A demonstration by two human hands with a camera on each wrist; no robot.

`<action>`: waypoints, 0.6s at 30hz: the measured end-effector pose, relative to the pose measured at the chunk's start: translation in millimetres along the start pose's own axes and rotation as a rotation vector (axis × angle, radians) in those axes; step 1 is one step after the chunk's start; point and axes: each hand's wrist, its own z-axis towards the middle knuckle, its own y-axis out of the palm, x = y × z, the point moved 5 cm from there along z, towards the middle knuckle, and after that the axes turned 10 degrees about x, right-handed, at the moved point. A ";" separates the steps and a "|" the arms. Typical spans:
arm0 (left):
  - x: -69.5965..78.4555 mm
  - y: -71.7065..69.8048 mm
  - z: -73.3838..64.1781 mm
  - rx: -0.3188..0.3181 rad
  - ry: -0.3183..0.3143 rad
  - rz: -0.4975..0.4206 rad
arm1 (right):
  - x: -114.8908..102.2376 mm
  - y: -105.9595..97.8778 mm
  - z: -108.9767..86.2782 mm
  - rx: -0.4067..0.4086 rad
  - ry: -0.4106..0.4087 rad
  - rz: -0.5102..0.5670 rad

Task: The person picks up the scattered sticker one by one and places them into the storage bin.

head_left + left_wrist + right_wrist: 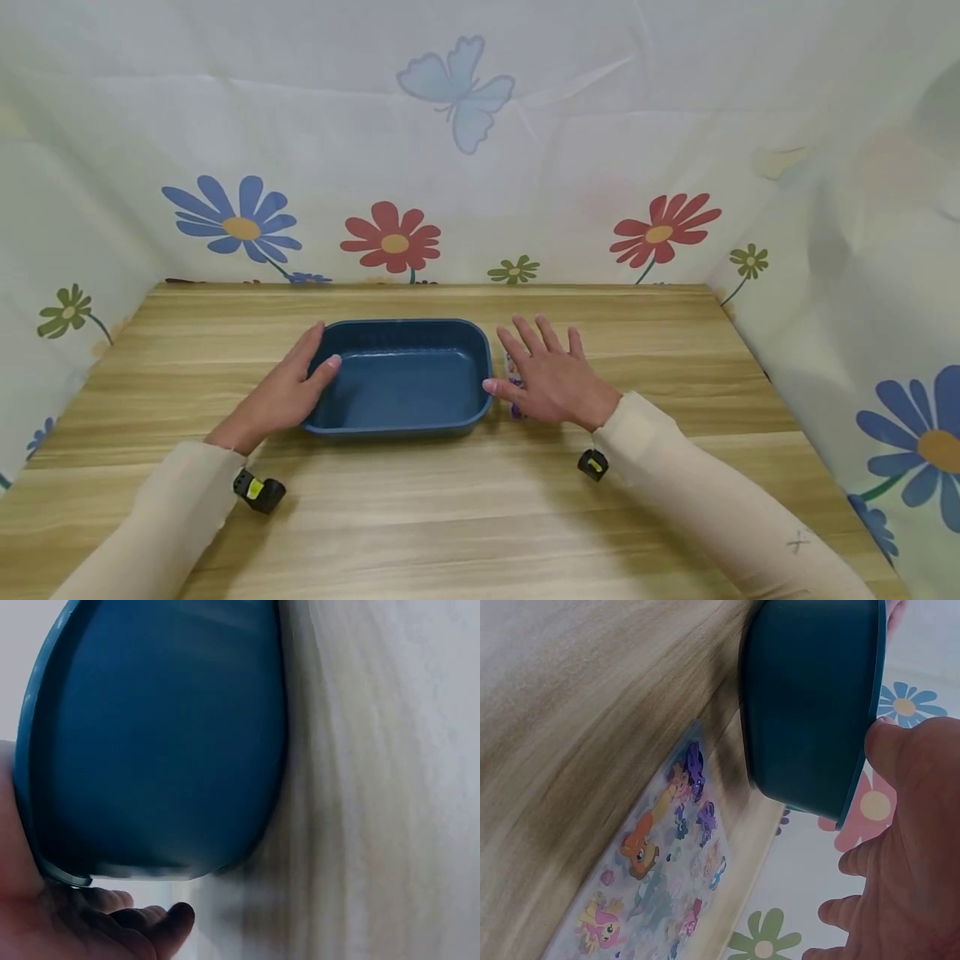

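Note:
A deep blue rectangular tub [405, 393] with rounded corners stands upright on the table. My left hand [288, 387] holds its left end, thumb over the rim and fingers along the outside wall. At the opposite end, my right hand [551, 383] has its fingers spread, and the thumb tip meets the rim. Under the right hand lies a sheet of cartoon pony stickers [656, 877], flat on the table beside the tub. From the head view most of that sheet is hidden by the hand; only a strip with purple figures shows.
The wood-grain table [450, 517] ends at the back against a white cloth [555, 167] printed with flowers and a butterfly. Similar cloth hangs at both sides. Small black devices [258, 492] are strapped at both wrists.

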 end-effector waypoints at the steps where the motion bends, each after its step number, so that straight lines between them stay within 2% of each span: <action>1: -0.6 0.3 -0.5 0.001 -0.013 -0.023 | -0.1 0.0 -0.2 -0.003 -0.001 0.002; 8: -6.8 3.3 -4.2 0.034 -0.102 -0.189 | -0.3 1.0 -0.5 -0.015 -0.002 0.005; 14: -12.5 3.2 -4.0 0.097 -0.105 -0.257 | -2.0 2.0 0.4 -0.013 -0.003 -0.003; 18: -14.0 3.7 -4.7 0.114 -0.112 -0.296 | -2.1 2.6 -0.5 -0.013 -0.001 -0.004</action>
